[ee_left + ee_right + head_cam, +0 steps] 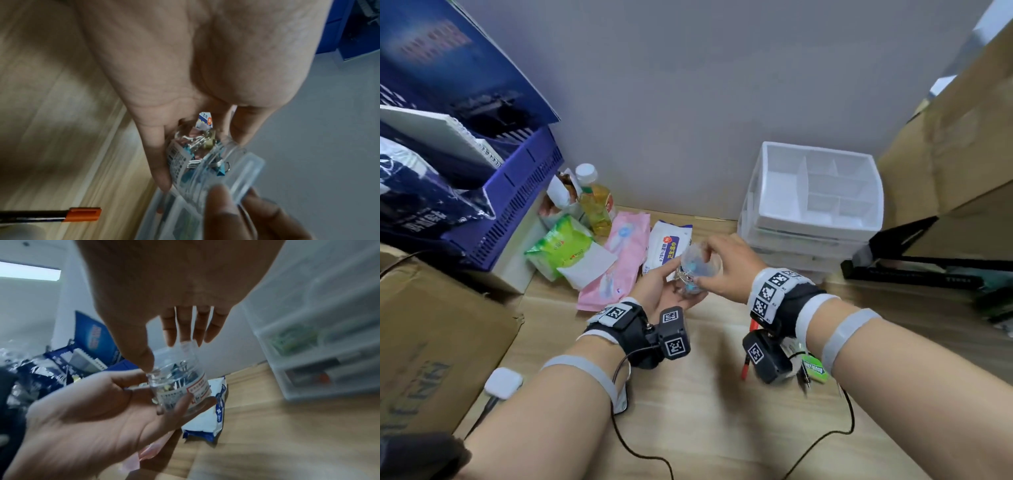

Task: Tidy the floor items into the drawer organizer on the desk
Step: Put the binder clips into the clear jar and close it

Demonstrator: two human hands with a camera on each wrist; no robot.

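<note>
Both hands on clip jar (690,270) | L (659,286) cradles base | R (726,265) grips top, prob. lid

Looks like an office/storage corner, not a home. Plain grey wall (671,102), light wood-look surface (705,411). Far right: white plastic drawer organizer (811,212) w/ divided top tray. Far left: blue file crate (517,205) w/ notebooks + folders, cardboard boxes (431,342) near left & far right. Wipe packs (671,246), drink bottle (595,202), orange-capped pen (61,216) lying about.
</note>
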